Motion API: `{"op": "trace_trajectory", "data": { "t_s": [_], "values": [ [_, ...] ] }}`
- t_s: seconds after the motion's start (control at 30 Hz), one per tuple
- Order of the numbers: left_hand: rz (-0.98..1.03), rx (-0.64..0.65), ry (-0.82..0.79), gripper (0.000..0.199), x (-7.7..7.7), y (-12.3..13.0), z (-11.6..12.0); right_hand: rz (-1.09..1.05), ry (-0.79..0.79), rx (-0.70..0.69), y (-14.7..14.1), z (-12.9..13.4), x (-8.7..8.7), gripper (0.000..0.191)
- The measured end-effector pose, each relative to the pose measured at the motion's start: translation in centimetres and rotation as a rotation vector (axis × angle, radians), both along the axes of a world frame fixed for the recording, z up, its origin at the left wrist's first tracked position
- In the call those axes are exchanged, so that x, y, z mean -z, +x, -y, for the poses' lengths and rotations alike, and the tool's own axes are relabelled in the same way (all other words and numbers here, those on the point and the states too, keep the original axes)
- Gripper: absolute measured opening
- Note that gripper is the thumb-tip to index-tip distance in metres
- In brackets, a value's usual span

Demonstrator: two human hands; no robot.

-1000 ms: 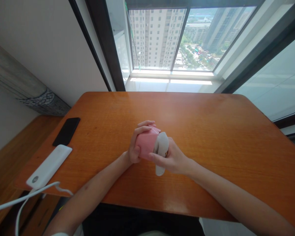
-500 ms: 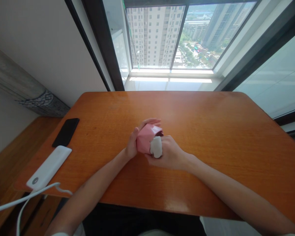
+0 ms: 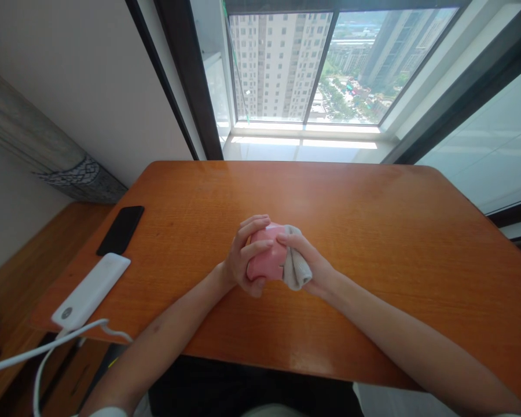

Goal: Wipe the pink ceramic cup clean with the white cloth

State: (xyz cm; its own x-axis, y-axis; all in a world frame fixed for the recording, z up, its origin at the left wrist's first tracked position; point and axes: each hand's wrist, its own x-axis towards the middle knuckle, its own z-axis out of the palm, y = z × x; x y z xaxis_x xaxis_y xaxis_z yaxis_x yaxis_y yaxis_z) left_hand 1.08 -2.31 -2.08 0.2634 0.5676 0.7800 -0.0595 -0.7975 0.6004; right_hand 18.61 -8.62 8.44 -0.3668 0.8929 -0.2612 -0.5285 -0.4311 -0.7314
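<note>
A glossy pink cup-like object (image 3: 267, 263) with faceted sides is held on its side above the middle of the table. My left hand (image 3: 245, 255) is closed around its left part, with fingers spread across the top and the thumb underneath. At its right end, my right hand (image 3: 308, 255) grips a light grey cloth (image 3: 296, 269), bunched against the rim. My right thumb or a finger presses on the pink surface. The cloth's lower end hangs out in a fold. The inside of the pink object is hidden.
A black phone (image 3: 120, 230) lies at the left of the wooden table (image 3: 373, 231). Nearer me sits a white power bank (image 3: 91, 291) with a white cable (image 3: 47, 349) running off the left edge. Beyond the far edge is a window (image 3: 304, 69); a curtain (image 3: 69, 150) hangs at left.
The pink object has turned, so its dark opening no longer shows. My left fingers now lie over its top. My right hand has shifted right, with more cloth showing outside the rim.
</note>
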Motion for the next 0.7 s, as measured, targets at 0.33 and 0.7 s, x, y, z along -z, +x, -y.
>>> {"op": "trace_trajectory", "data": {
  "t_s": [0.33,0.7],
  "values": [
    [0.178,0.208,-0.39,0.053,-3.9,1.3,1.1,0.824,0.879,-0.054,1.4,-0.1,1.7,0.043],
    [0.171,0.516,-0.799,0.073,-5.4,1.3,1.0,1.144,1.227,0.112,0.9,0.1,3.0,0.027]
  ]
}}
